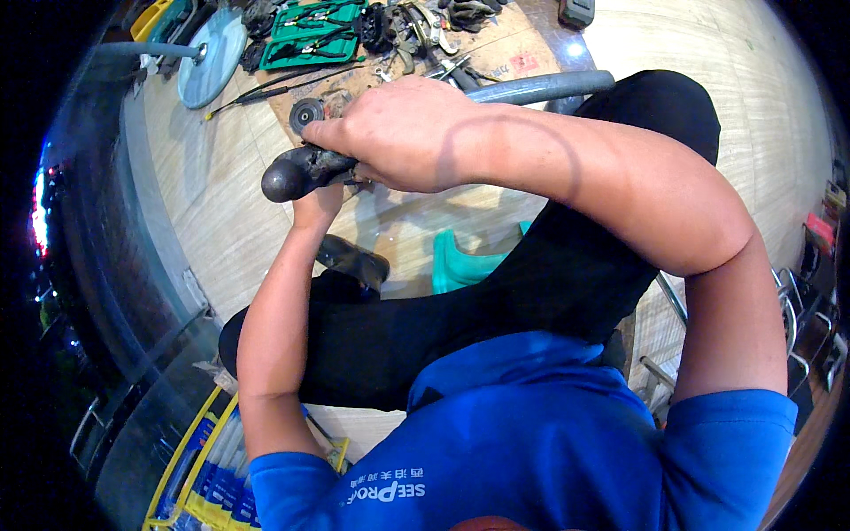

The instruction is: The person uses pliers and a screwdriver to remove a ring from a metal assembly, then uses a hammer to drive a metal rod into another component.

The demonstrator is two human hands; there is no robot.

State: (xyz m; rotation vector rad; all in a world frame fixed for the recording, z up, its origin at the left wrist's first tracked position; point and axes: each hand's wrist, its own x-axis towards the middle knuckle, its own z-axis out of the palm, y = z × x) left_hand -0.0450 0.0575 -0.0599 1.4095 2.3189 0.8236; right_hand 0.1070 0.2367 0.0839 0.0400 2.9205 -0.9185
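Note:
My right hand [403, 133] is closed around a dark part with a smooth rounded end [288, 179], which juts out to the left of the fist. Its thumb lies against a round black disc with a ringed centre [306, 115]. From below, my left hand [317, 208] comes up against the same dark part, and that part hides its fingers. A thick grey tube [544, 87] runs to the right from behind the right hand, beyond my forearm. Whether the tube joins the dark part is hidden.
Ahead, a brown board [522, 40] carries loose metal tools. Pliers fill a green tray [314, 35], and black cables [283, 87] lie nearby. At the far left stands a pale round disc on a tube [212, 57]. A green plastic piece [465, 261] is between my legs; a yellow-edged rack [208, 469] is lower left.

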